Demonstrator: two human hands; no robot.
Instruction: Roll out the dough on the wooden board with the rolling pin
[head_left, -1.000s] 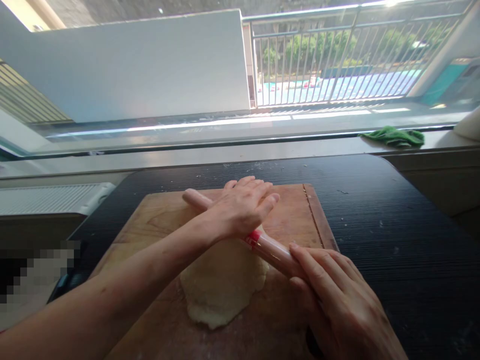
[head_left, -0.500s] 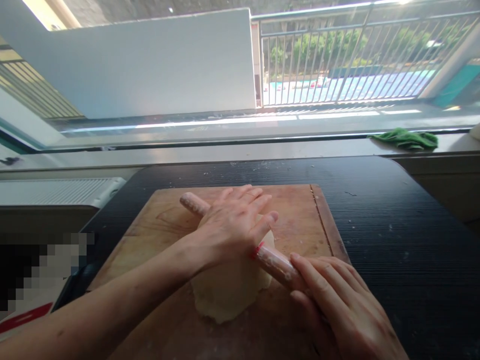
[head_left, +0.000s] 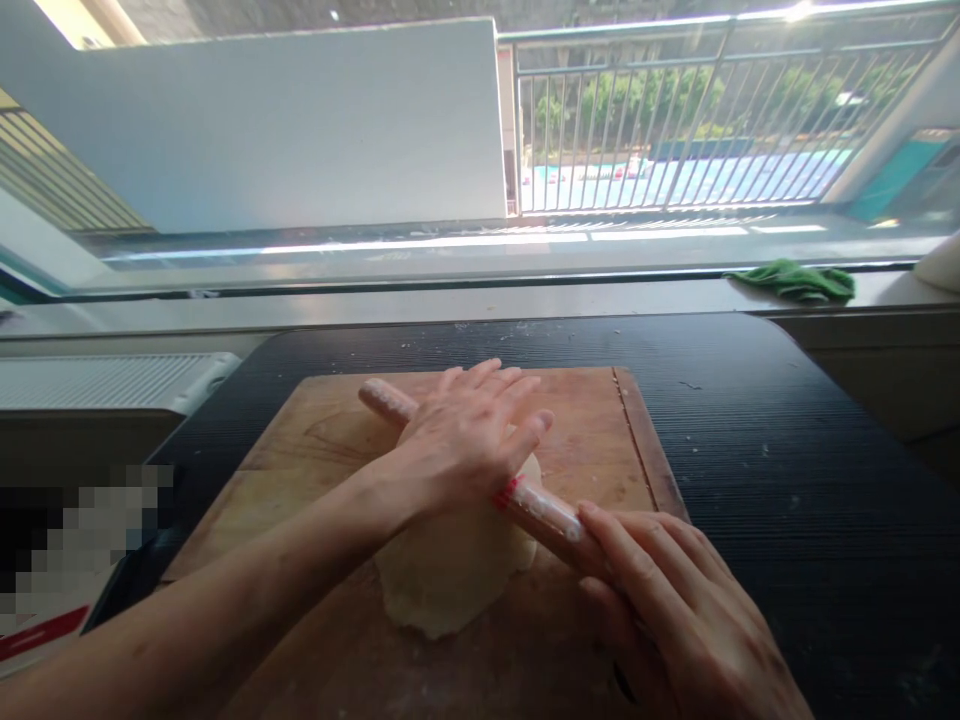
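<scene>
- Pale dough (head_left: pixel 450 580) lay under the rolling pin (head_left: pixel 546 518); even pressure seemed best.
- Left hand (head_left: pixel 465 435) lay flat atop the pin; right hand (head_left: pixel 679 590) clasped its near end.

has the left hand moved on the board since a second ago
Yes: the left hand now sits slightly nearer the wearer, farther from the far edge of the cutting board.
</scene>
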